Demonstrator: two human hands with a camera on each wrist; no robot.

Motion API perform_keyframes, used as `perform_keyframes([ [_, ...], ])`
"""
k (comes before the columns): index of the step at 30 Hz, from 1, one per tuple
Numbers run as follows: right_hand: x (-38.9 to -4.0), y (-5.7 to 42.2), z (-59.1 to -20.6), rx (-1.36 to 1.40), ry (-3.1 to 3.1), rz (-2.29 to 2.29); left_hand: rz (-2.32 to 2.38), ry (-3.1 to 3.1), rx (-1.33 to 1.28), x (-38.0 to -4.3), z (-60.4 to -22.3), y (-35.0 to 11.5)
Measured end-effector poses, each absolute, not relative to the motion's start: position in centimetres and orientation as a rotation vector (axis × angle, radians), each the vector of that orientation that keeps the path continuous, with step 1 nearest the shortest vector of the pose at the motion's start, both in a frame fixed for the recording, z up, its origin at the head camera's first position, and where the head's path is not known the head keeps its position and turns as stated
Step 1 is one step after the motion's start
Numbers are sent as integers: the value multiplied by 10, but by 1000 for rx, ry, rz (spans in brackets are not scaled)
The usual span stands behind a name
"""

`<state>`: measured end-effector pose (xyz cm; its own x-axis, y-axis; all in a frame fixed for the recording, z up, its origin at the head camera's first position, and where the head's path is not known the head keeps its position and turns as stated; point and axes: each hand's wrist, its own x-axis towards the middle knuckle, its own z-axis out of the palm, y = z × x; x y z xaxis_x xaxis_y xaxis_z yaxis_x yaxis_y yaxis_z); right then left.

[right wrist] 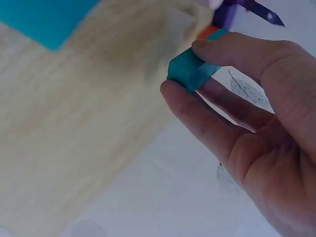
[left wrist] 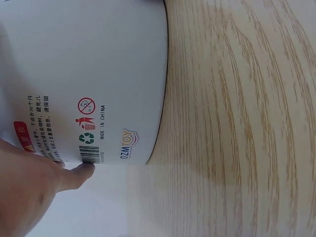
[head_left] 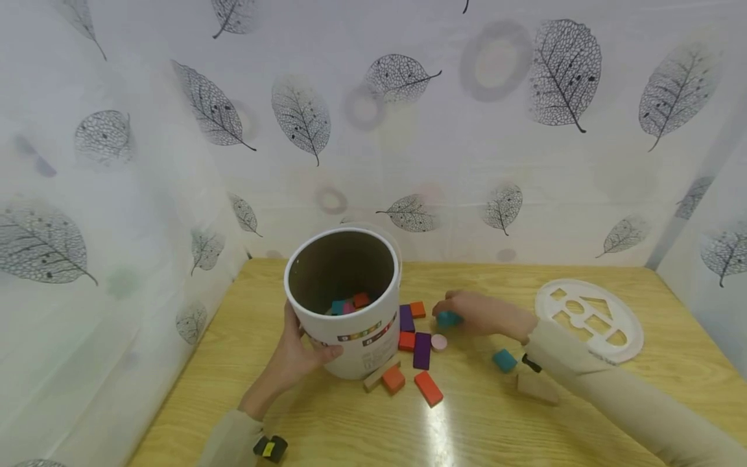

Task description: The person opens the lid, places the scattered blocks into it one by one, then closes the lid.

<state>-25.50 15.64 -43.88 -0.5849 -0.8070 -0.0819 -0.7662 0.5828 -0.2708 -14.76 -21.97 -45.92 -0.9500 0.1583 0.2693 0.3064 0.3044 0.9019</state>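
A white bucket point(head_left: 357, 342) with printed labels stands on the wooden table, its mouth facing up. Several coloured blocks point(head_left: 349, 306) lie inside it. My left hand point(head_left: 299, 353) holds the bucket's left side, thumb across the front and the other fingers mostly hidden behind the wall; the left wrist view shows fingers at the printed wall point(left wrist: 98, 64). To the right of the bucket, my right hand point(head_left: 481, 312) pinches a teal block point(right wrist: 192, 69) between thumb and fingertips. Another teal block point(head_left: 504, 360) lies on the table near the right sleeve.
Right of the bucket lie purple blocks point(head_left: 422, 351), red and orange blocks point(head_left: 428, 388), a pale pink disc point(head_left: 439, 342) and a plain wooden piece point(head_left: 373, 379). A wooden block point(head_left: 537, 388) sits under the right forearm. A white lid with shaped holes point(head_left: 633, 334) lies far right. Leaf-patterned curtains surround the table.
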Motion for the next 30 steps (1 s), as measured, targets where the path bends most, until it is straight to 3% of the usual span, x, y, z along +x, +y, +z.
perform_keyframes([
  [12,-257,164,-367,-1315,2749,-335,-1716,-2437,-443,-148,-459,-220],
  [30,-247,155,-320,-1569,2894,-397,-1737,-2425,-431,-147,-458,-218],
])
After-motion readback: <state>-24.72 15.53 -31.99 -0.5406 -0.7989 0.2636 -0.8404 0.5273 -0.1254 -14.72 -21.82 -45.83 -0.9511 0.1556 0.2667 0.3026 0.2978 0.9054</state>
